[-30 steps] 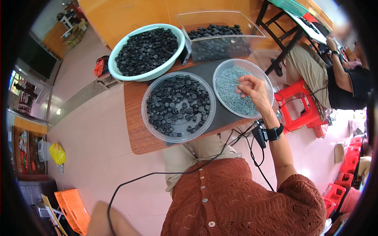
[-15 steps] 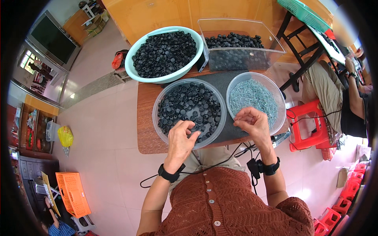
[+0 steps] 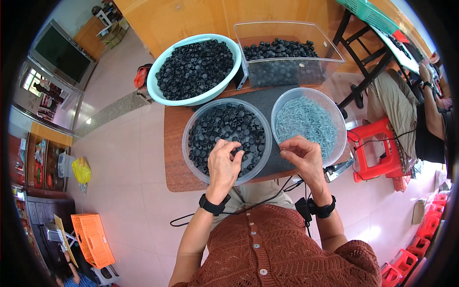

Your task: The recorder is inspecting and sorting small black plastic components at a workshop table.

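Observation:
My left hand (image 3: 223,165) is above the near rim of a round clear tub (image 3: 186,160) of small black plastic caps (image 3: 221,125). Its thumb and fingertips curl toward each other in a pinch; whatever is between them is too small to make out. To the right, my right hand (image 3: 305,157) hovers at the near left rim of a second clear tub (image 3: 338,107), which holds many thin silvery screws or pins (image 3: 306,122). Thumb and forefinger are pressed together there, and any small piece in them cannot be made out.
Behind stand a pale green basin (image 3: 152,86) heaped with black caps and a clear rectangular bin (image 3: 287,71) with more. All sit on a wooden table (image 3: 179,172). A cable (image 3: 267,198) crosses my lap. At right are a red stool (image 3: 366,158) and a seated person (image 3: 430,124).
My left hand has moved slightly forward and right over the cap tub. My right hand has come a little toward it, its thumb and forefinger closer together. The view has shifted slightly.

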